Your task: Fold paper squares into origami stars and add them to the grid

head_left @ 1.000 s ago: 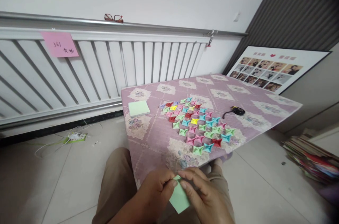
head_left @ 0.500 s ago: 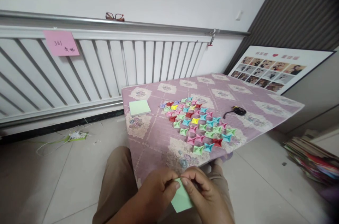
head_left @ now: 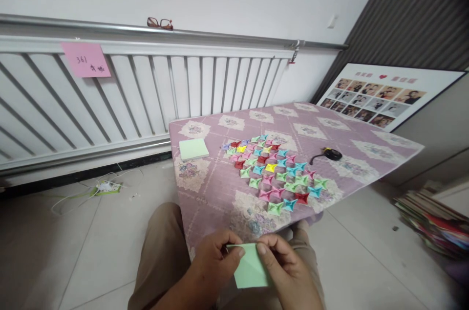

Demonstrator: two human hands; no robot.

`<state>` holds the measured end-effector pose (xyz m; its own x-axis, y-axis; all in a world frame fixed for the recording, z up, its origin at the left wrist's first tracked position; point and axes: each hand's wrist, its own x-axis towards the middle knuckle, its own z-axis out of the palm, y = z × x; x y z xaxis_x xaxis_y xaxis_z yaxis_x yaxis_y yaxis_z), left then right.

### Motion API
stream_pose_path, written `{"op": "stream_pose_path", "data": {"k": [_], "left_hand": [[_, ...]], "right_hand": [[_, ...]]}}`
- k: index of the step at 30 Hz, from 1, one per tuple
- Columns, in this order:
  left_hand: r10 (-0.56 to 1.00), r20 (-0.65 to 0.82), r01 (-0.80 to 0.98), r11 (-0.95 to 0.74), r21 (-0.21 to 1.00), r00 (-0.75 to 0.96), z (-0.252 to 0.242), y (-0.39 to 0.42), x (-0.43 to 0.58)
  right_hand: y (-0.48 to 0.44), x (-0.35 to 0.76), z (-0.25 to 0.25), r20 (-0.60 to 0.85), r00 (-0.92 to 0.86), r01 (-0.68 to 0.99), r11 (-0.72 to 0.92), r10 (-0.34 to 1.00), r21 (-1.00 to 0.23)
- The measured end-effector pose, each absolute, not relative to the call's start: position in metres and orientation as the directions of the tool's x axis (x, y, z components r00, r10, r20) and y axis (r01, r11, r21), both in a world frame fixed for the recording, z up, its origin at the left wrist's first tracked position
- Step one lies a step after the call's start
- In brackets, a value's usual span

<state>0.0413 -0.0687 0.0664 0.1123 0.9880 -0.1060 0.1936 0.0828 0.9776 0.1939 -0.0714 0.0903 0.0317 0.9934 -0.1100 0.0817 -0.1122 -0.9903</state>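
Observation:
Between my hands, over my lap and just off the table's near edge, is a light green sheet of paper [head_left: 252, 268] with faint crease lines. My left hand [head_left: 216, 261] pinches its upper left corner between thumb and fingers. At the upper right corner, my right hand [head_left: 287, 266] grips it the same way. Beyond them, many small folded paper pieces [head_left: 271, 167] in green, pink, blue, red and yellow stand in slanting rows on the table. A pad of pale green paper [head_left: 194, 148] lies near the table's left edge.
A purple flowered cloth covers the table [head_left: 216, 192]. A black coiled cord [head_left: 332, 154] lies on its right side. Behind stands a white radiator [head_left: 201, 82] bearing a pink note [head_left: 86, 59], with glasses [head_left: 160, 23] above. A photo board [head_left: 384, 97] leans at the right; a power strip [head_left: 106, 188] is on the floor.
The green paper has turned from a corner-down slant to nearly square, showing more of its face. My hands have moved slightly apart along its upper edge.

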Motion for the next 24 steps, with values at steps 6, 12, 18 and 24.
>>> {"op": "stream_pose_path", "data": {"k": [6,12,18,24], "left_hand": [[0.992,-0.04,0.272,0.007,0.962,0.117,0.07,-0.071,0.041],[0.993,-0.028,0.269,-0.004,0.963,0.114,0.07,-0.072,0.042],[0.993,-0.002,0.212,-0.022,0.977,0.114,0.069,-0.071,0.045],[0.992,0.056,0.285,-0.087,0.954,0.115,0.07,-0.072,0.043]], "right_hand": [[-0.07,0.192,0.089,-0.143,-0.027,0.036,-0.142,0.989,-0.989],[-0.07,0.193,0.084,-0.104,-0.031,0.057,-0.102,0.994,-0.993],[-0.065,0.199,0.074,-0.011,-0.109,0.208,0.012,0.994,-0.978],[-0.069,0.197,0.076,-0.082,-0.128,0.171,-0.059,0.988,-0.983]]}}
